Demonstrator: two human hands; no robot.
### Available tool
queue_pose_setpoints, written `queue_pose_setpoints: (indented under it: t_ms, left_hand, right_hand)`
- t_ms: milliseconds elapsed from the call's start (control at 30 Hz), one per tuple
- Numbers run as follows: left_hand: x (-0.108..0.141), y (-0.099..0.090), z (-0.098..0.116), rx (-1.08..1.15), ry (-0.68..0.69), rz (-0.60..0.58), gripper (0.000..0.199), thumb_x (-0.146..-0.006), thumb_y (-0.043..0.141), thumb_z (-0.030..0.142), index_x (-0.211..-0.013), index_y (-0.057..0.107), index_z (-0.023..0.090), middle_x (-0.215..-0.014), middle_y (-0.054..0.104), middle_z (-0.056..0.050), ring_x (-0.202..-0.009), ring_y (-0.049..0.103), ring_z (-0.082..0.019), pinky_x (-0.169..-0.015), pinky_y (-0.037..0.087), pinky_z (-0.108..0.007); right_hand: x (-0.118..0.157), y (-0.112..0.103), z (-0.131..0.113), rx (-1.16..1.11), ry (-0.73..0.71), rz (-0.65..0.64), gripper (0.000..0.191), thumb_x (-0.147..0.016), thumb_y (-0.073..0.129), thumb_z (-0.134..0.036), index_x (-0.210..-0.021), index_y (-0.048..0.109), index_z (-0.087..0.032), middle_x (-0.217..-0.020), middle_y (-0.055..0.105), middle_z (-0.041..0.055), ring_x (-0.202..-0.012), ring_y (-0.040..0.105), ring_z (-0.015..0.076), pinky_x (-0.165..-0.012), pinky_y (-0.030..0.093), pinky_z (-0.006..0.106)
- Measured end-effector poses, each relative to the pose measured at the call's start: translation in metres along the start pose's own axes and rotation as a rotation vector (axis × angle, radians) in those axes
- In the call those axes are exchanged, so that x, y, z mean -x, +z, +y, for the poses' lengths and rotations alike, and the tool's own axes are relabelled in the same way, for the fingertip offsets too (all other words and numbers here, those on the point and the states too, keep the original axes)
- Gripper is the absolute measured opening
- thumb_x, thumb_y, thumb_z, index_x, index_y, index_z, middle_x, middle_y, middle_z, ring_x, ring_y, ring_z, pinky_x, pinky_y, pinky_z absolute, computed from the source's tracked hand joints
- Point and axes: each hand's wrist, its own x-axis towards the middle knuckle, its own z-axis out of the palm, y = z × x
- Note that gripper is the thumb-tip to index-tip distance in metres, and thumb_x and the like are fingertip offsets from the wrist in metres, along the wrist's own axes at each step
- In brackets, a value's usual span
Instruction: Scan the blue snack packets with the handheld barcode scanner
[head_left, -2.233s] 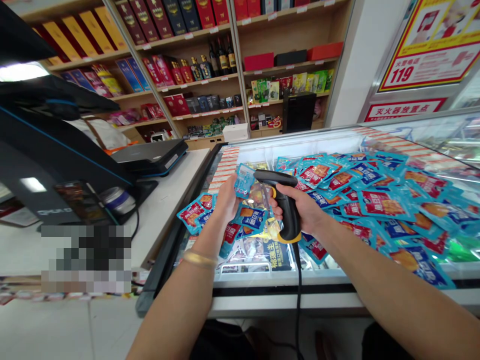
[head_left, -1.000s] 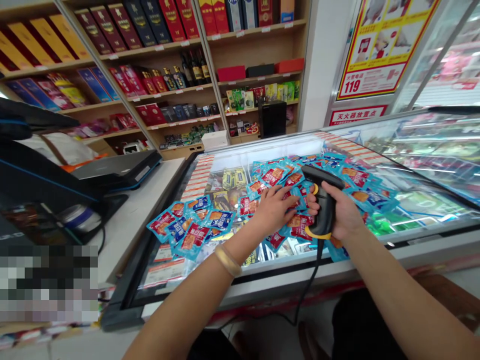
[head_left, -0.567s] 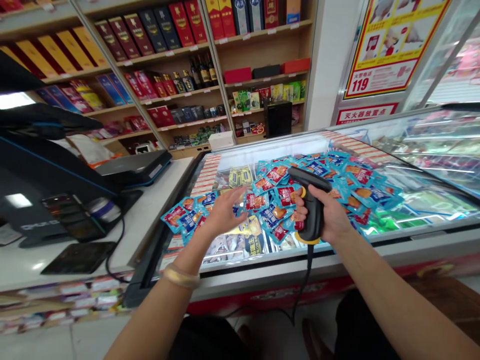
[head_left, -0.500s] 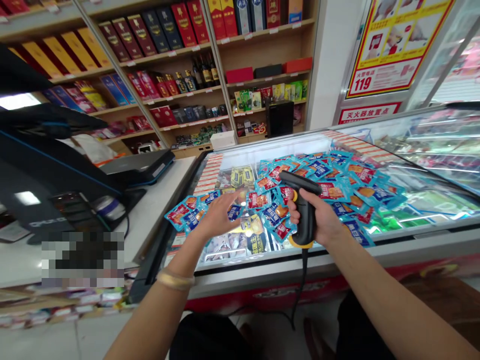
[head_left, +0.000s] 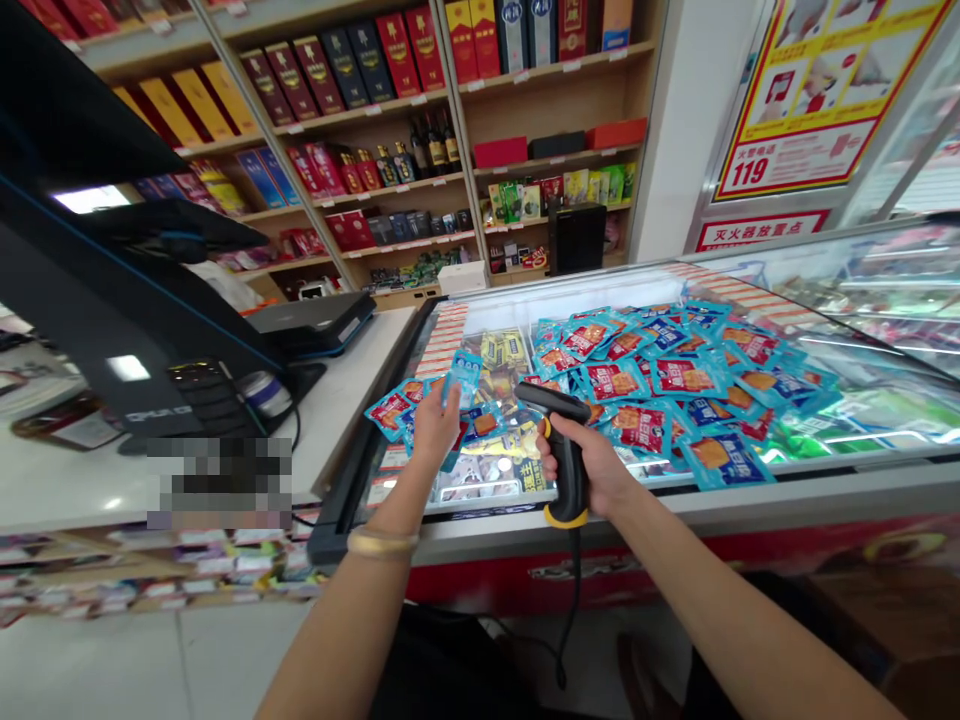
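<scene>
My right hand (head_left: pixel 592 465) is wrapped round the grip of a black and yellow barcode scanner (head_left: pixel 568 470), its head pointing left. A cable hangs from the scanner's base. In my left hand (head_left: pixel 437 425) a light blue snack packet (head_left: pixel 465 376) is pinched upright, its printed side with small round marks toward me. Under and beside this hand lie several more blue packets (head_left: pixel 390 412) at the left end of the freezer's glass top. A large heap of red-and-blue snack packets (head_left: pixel 615 380) spreads over the glass to the right of the scanner.
A chest freezer (head_left: pixel 480 537) with a glass top runs across in front of me. On the left a counter (head_left: pixel 352 400) carries a dark checkout machine (head_left: pixel 112 300) and a flat black scale (head_left: pixel 315 322). Shelves (head_left: pixel 420 185) with boxes and bottles stand behind.
My left hand, fingers spread and without a packet before, now pinches a blue packet further left. My right hand has moved the scanner left and slightly down. The view has shifted.
</scene>
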Motion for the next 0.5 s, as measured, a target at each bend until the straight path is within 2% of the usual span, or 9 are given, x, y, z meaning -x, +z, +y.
queue_pose_setpoints:
  t_ms: [100,167,300,500]
  left_hand:
    - [0.0007,0.0017,-0.0006,0.245,-0.137,-0.037,0.031,-0.08,0.058,0.047,-0.092,0.065,0.019,-0.073,0.065,-0.002,-0.069,0.064,-0.019,-0.064,0.055,-0.033]
    - [0.0009,0.0032,-0.0009,0.282,-0.179,-0.092,0.03,-0.078,0.062,0.046,-0.089,0.064,0.018,-0.068,0.064,-0.001,-0.061,0.063,-0.018,-0.058,0.054,-0.031]
    - [0.0007,0.0055,-0.0008,0.265,-0.209,-0.134,0.026,-0.075,0.066,0.042,-0.078,0.065,0.017,-0.062,0.062,0.0,-0.056,0.062,-0.017,-0.056,0.054,-0.03]
    - [0.0006,0.0071,0.0031,0.276,-0.233,-0.131,0.023,-0.076,0.066,0.039,-0.075,0.066,0.016,-0.058,0.063,0.001,-0.055,0.061,-0.016,-0.053,0.053,-0.027]
  right_hand:
    - [0.0017,0.0001,0.0008,0.018,0.009,-0.012,0.021,-0.074,0.07,-0.034,-0.076,0.062,-0.016,-0.06,0.057,-0.0018,-0.044,0.048,0.0072,-0.041,0.043,0.02]
    - [0.0024,0.0006,0.001,0.027,0.006,-0.021,0.021,-0.074,0.07,-0.035,-0.075,0.062,-0.016,-0.059,0.057,-0.0019,-0.043,0.048,0.0073,-0.041,0.043,0.02]
    - [0.0031,0.0009,0.0005,0.037,-0.005,-0.019,0.021,-0.075,0.069,-0.035,-0.075,0.061,-0.015,-0.059,0.057,-0.0014,-0.044,0.049,0.0077,-0.041,0.043,0.019]
    - [0.0025,0.001,0.0012,0.134,0.104,-0.033,0.021,-0.078,0.066,-0.035,-0.077,0.061,-0.015,-0.058,0.057,-0.0008,-0.043,0.049,0.0075,-0.04,0.043,0.018]
